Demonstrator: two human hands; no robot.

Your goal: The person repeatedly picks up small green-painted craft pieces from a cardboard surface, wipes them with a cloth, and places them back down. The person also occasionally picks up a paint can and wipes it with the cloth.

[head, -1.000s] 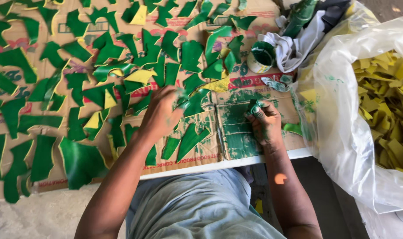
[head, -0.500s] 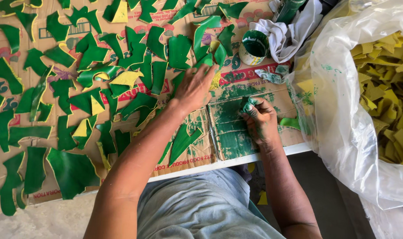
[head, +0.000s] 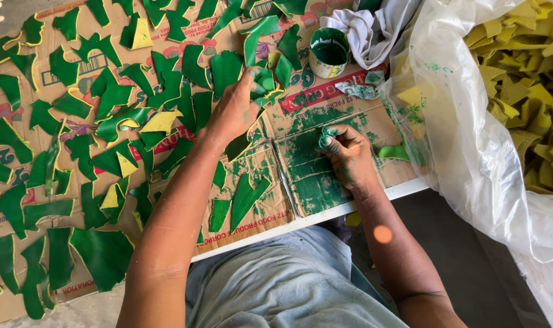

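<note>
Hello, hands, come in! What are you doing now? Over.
Left hand on green painted pieces. Right hand pinching a green-stained wad over the cardboard. Nothing blocking.

The picture is bright with soft daylight and mostly sharp. The plastic bag on the right shines with white glare. A small orange light spot sits low, right of the middle.

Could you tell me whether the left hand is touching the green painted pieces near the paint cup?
Touching. The head view shows the left hand with its fingers pressed onto the green painted pieces beside the paint cup.
</note>
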